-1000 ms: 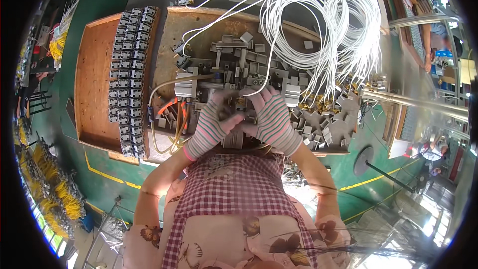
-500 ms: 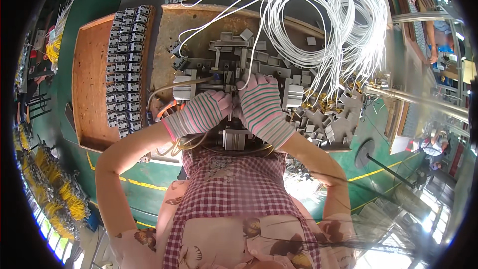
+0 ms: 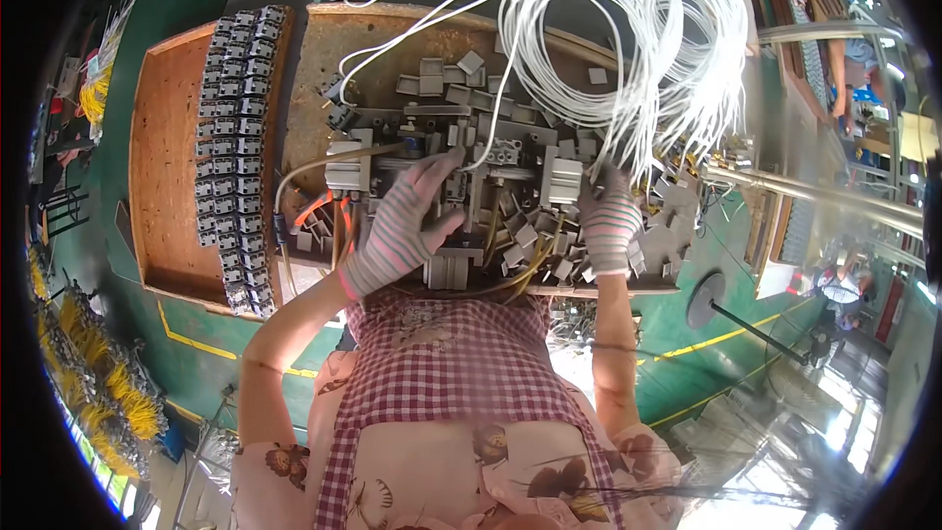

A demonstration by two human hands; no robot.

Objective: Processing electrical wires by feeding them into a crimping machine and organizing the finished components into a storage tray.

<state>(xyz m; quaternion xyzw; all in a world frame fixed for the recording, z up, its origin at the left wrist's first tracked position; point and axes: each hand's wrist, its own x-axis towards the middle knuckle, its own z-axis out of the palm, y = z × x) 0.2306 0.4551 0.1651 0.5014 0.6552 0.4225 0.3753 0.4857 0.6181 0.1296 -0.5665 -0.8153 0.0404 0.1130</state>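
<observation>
My left hand, in a striped glove, is over the metal clamping fixture in front of me. Its thumb stands apart from the fingers, and the fingertips are beside the end of one white cable. My right hand, gloved alike, is right of the fixture, at the hanging ends of the coiled white cables. Its fingers are blurred and partly hidden, so I cannot see whether they hold anything. A small metal block with round holes rests on the fixture between the hands.
Rows of small metal-and-black connector boxes fill the right part of a wooden tray on the left. Loose square metal pieces lie around the fixture. A thin tan hose and orange-handled pliers are at its left.
My hands were together at the fixture's middle. The right has moved right to the cable ends, uncovering the holed block; the left has opened its thumb away and shifted slightly left.
</observation>
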